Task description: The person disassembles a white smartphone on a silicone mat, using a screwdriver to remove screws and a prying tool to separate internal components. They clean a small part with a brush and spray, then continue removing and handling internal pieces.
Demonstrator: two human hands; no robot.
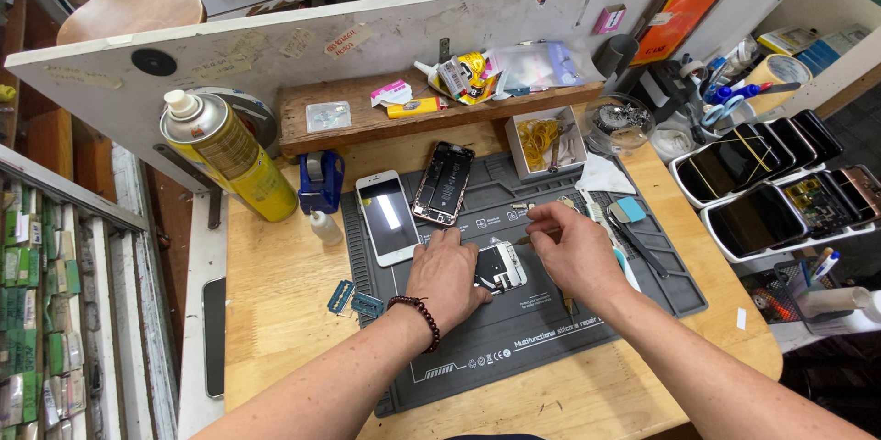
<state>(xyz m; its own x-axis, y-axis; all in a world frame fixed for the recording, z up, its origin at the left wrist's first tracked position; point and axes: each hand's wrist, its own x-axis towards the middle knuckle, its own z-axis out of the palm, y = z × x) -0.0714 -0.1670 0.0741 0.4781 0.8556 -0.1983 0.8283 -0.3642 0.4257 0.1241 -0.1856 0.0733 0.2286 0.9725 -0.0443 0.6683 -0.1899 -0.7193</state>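
both hands over the grey repair mat. left hand, bead bracelet on the wrist, lies flat with fingers curled down onto the small opened phone near mat centre, pinning its left edge. right hand sits just right of that phone, fingers pinched shut on a thin tool whose tip points at the phone's top. white phone lies at the mat's upper left, opened dark phone beside it. yellow spray can stands left of the mat, razor blades just off the mat's left edge.
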